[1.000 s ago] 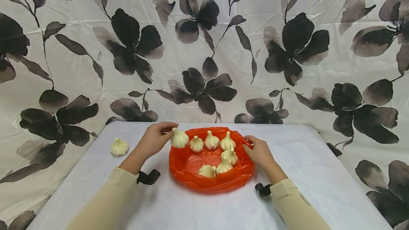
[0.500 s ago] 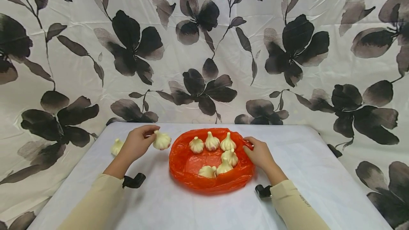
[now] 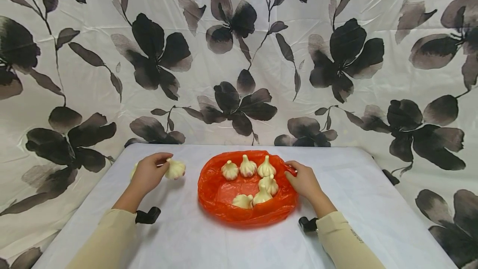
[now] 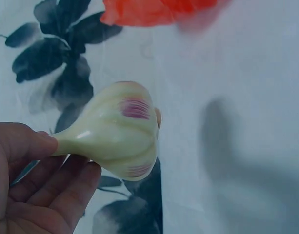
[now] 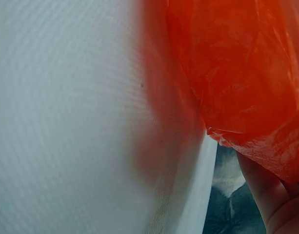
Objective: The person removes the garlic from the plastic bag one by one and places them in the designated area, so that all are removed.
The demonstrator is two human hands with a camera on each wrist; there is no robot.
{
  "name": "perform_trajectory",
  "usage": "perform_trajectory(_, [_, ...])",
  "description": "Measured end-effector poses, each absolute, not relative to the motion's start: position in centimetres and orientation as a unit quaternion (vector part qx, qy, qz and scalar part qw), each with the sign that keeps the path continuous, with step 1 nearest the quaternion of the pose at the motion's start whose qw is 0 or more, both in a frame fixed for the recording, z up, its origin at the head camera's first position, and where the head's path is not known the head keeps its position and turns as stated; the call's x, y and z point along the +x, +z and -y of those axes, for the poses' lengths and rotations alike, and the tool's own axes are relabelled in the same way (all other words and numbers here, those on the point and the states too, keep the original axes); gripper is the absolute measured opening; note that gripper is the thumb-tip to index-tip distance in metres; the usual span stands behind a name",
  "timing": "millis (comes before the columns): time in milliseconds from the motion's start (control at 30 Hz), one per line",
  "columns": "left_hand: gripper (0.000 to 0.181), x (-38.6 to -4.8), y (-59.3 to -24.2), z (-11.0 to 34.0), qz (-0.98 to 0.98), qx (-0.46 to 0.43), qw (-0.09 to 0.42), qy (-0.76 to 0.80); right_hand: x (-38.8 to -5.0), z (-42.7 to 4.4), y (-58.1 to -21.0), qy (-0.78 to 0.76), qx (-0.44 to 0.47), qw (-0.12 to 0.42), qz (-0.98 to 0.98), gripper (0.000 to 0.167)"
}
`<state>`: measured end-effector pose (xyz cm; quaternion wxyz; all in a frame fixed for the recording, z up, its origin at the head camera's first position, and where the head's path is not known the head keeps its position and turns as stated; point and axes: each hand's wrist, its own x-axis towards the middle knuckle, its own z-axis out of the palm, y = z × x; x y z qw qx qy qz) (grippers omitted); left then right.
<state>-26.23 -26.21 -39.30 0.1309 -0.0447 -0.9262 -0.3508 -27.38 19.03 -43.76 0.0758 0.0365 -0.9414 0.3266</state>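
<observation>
By its stem, a pale garlic bulb [image 3: 175, 169] with purple streaks is pinched in my left hand [image 3: 147, 173]. The left wrist view shows thumb and fingers at the stem of the garlic bulb [image 4: 115, 134], which is tipped sideways above the table. My right hand [image 3: 307, 182] grips the right rim of a red plastic bag [image 3: 206, 188], seen close in the right wrist view as a thin red sheet. Several garlic bulbs [image 3: 248, 166] stand inside the bag along its back and right side; one [image 3: 242, 201] lies tilted at the front.
A further garlic bulb [image 3: 133, 170] on the left of the table is mostly hidden behind my left hand. White cloth covers the table [image 3: 239, 248]. A floral curtain [image 3: 239, 61] hangs behind the back edge.
My left hand has carried the garlic bulb leftward, from over the bag's left rim to the table's left side. The right hand and the bag stay in place.
</observation>
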Motion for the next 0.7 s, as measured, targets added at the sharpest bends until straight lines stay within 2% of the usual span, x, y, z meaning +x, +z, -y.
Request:
perform_trajectory(267, [0.035,-26.5,-40.6,27.9,0.929,-0.035,0.138,-0.341,-27.4,-19.0,-43.7,0.328,0.032,0.07,0.941,0.037])
perform_trajectory(700, [0.039,-26.7,-41.4,29.5,0.939,0.01,0.098,-0.33,-27.3,-19.1,-43.8,0.326,0.047,0.085,0.941,0.036])
